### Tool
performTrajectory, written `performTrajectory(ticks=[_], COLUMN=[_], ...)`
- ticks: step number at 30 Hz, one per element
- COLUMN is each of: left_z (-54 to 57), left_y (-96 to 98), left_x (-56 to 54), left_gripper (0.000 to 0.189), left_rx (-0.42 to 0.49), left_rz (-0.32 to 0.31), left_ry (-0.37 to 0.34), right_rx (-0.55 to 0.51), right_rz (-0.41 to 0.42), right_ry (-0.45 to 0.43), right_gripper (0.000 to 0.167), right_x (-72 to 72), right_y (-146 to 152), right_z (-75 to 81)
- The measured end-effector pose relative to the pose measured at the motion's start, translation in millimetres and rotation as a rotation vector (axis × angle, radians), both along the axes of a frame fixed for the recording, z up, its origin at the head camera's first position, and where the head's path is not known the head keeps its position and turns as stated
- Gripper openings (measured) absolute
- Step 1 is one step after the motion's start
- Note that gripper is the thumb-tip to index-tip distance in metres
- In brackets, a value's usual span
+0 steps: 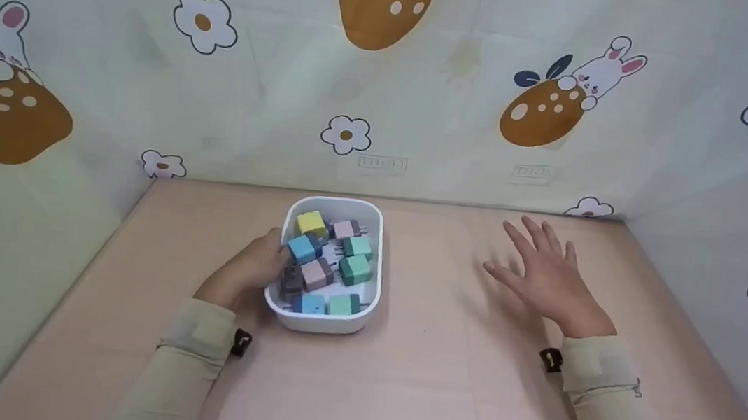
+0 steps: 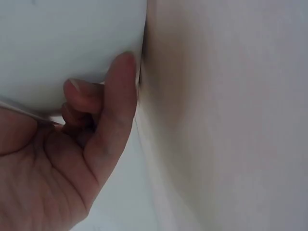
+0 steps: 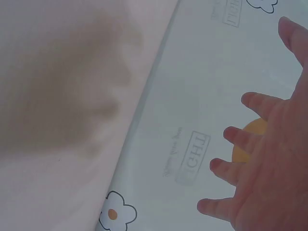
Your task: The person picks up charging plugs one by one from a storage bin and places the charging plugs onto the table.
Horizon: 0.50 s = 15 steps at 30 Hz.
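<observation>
A white plastic box point(image 1: 322, 327) with rounded corners stands left of the middle of the table. Inside lie several small cube-shaped charger plugs with prongs, among them a yellow plug point(image 1: 311, 223), a blue plug point(image 1: 302, 249), a pink plug point(image 1: 317, 274) and a green plug point(image 1: 355, 269). My left hand point(image 1: 248, 266) grips the left side of the box; in the left wrist view its bent fingers point(image 2: 120, 91) lie against the outer wall. To the right, my right hand point(image 1: 552, 283) hovers over the table, fingers spread and holding nothing.
The pinkish table top point(image 1: 416, 398) meets a pale patterned cloth point(image 1: 272, 114) at the back and both sides. A dark band point(image 1: 550, 360) sits at the right wrist, and another dark band point(image 1: 242, 343) at the left.
</observation>
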<state>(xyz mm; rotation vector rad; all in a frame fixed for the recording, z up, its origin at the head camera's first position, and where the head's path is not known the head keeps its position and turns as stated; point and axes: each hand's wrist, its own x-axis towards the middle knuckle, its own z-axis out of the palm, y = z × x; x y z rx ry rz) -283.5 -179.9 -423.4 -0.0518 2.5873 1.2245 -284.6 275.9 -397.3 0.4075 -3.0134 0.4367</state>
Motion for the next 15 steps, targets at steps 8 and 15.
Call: performTrajectory(ticks=[8,15], left_z=[-3.4,-1.0], left_y=[0.7,1.1], left_x=[0.4,-0.1], left_gripper=[0.055,0.054], left_rx=[-0.036,-0.063], left_rz=[-0.02,-0.016], left_ry=[0.015,0.036], right_rx=[-0.003,-0.033], right_rz=[0.026,0.109], right_ry=[0.027,0.058], right_gripper=[0.091,0.089], right_x=[1.2,3.0], right_y=[-9,-32], right_z=[-5.1,-13.3])
